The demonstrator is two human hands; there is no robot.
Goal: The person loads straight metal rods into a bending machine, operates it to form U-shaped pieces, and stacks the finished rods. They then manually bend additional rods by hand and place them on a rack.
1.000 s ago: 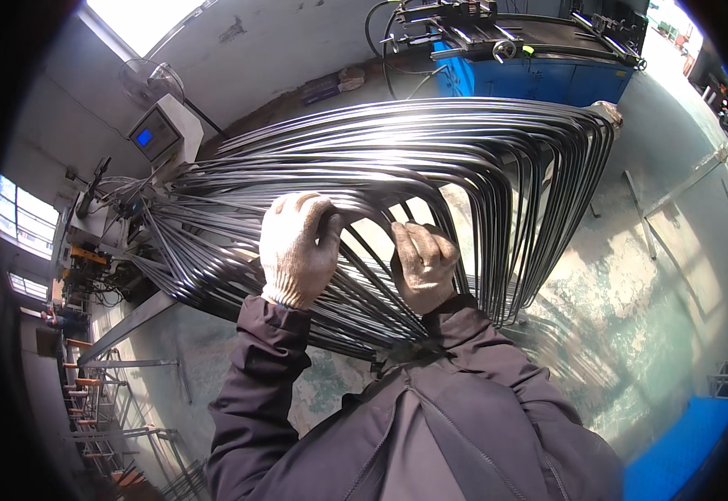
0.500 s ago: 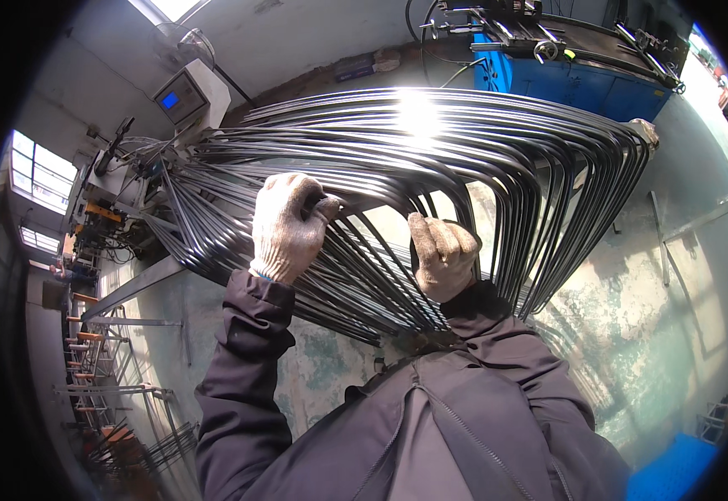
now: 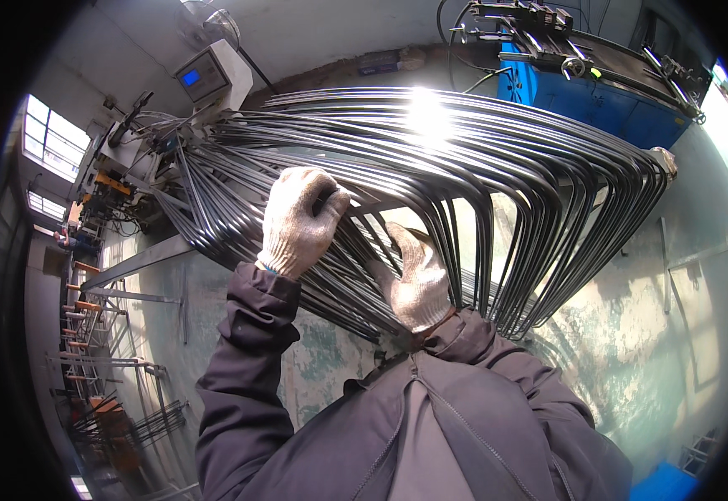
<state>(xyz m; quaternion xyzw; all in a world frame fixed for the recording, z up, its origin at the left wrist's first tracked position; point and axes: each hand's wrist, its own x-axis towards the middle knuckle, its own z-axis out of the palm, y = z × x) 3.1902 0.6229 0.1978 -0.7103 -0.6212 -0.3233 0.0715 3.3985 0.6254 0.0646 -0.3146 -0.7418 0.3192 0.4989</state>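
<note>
A large stack of bent, shiny metal tubes [image 3: 331, 125] spreads in front of me, the bends at the right and the legs slanting down toward my body. My left hand [image 3: 301, 219], in a cream knitted work glove, is closed above the tubes at the middle. Its thumb and fingers curl together, and what they hold, if anything, is hidden. Just right of it and lower, my right hand [image 3: 418, 280], gloved likewise, has its fingers apart. It is over the slanting legs, beside a bent group of tubes [image 3: 482, 242]; whether it touches them I cannot tell.
A blue machine bench [image 3: 602, 104] with handwheels stands at the back right. At the back left is a grey control box [image 3: 205, 77] with a small blue screen, near other machinery [image 3: 113, 184]. Metal racks [image 3: 88, 334] stand left, and a blue object [image 3: 664, 483] lies at the lower right.
My right hand has moved left and slightly down, away from the tube bends, and its fingers have opened. My left hand stays closed at nearly the same place. The whole view has shifted slightly.
</note>
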